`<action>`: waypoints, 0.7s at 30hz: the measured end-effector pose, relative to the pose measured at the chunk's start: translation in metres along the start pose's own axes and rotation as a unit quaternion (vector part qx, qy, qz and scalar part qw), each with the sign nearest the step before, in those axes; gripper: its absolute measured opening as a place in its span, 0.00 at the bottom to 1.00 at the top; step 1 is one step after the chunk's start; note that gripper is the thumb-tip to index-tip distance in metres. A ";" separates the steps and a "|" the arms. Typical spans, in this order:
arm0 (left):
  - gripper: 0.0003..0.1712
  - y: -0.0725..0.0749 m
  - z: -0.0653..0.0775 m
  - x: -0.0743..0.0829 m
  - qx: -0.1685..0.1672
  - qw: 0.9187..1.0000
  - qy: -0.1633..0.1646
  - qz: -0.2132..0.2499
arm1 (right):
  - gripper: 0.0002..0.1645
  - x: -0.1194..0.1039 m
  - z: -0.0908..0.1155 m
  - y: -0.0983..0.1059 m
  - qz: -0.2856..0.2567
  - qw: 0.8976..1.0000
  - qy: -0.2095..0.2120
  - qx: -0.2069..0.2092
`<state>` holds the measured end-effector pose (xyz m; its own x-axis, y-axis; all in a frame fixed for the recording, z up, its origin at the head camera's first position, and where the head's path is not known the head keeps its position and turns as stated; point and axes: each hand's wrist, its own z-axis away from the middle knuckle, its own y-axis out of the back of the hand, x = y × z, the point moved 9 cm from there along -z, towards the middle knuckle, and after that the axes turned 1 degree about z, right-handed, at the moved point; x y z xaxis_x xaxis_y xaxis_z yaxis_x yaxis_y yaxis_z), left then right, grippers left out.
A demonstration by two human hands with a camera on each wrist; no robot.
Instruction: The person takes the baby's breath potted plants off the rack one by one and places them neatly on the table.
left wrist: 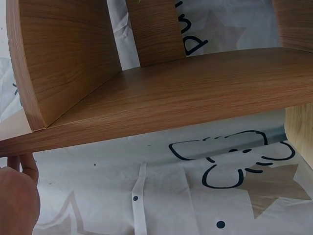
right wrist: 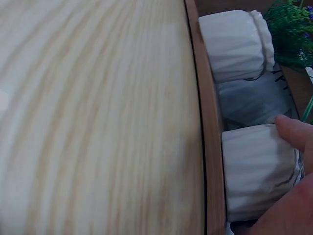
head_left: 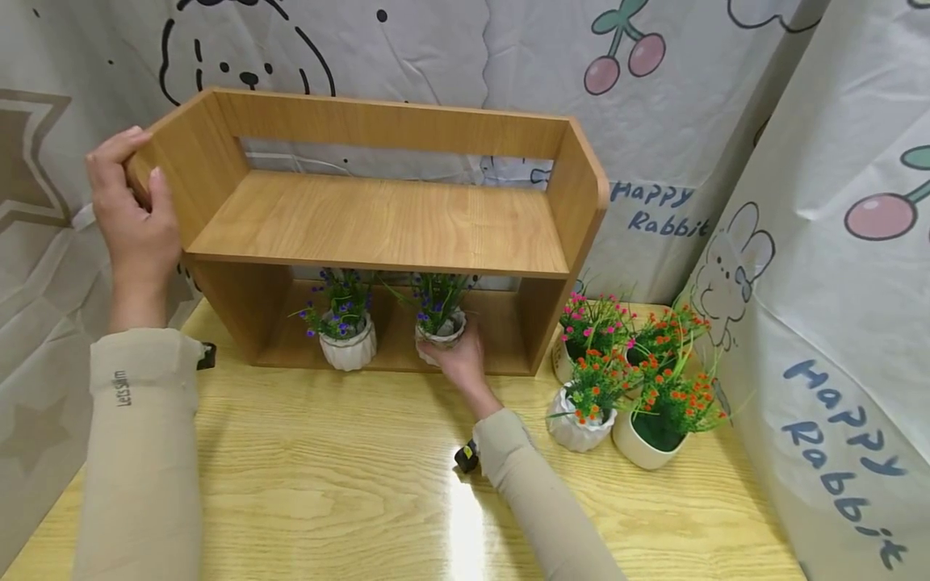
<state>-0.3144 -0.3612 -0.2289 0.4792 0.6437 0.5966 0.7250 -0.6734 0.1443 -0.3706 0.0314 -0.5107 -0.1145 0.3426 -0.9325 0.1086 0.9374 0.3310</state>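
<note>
A two-tier wooden shelf (head_left: 378,218) stands on the table. My left hand (head_left: 138,206) grips the front edge of its upper left side panel, thumb on the outer face. In the left wrist view, part of that hand (left wrist: 19,196) shows against the wood. On the lower board, my right hand (head_left: 461,359) holds a white pot (head_left: 429,349) of blue-flowered grass around its right side and front. The right wrist view has this ribbed pot (right wrist: 259,171) at the board's front edge, between thumb and fingers. To its left sits a matching white pot (head_left: 349,347) with blue-purple flowers.
Right of the shelf stand several potted plants: a ribbed white pot (head_left: 581,424) with orange flowers, a smooth cream pot (head_left: 649,444), and a pink-flowered plant (head_left: 592,311) behind. A printed curtain (head_left: 726,105) hangs close behind and to both sides of the table (head_left: 312,476).
</note>
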 end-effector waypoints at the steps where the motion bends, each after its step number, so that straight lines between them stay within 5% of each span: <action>1: 0.22 0.000 0.000 -0.003 0.000 1.000 -0.002 0.000 | 0.54 0.000 0.000 0.001 0.009 1.000 0.001 0.003; 11: 0.23 0.000 -0.003 -0.015 0.000 1.000 -0.001 -0.006 | 0.53 -0.001 -0.005 0.005 0.071 0.997 -0.001 0.006; 21: 0.23 -0.001 -0.006 -0.028 0.003 1.000 -0.011 -0.002 | 0.53 0.002 -0.006 0.012 0.049 0.999 -0.008 -0.002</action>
<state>-0.3319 -0.3810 -0.2410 0.4875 0.6542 0.5783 0.7296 -0.6690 0.1418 -0.3751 0.0443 -0.5080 -0.0886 0.4316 -0.8977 0.1142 0.8997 0.4213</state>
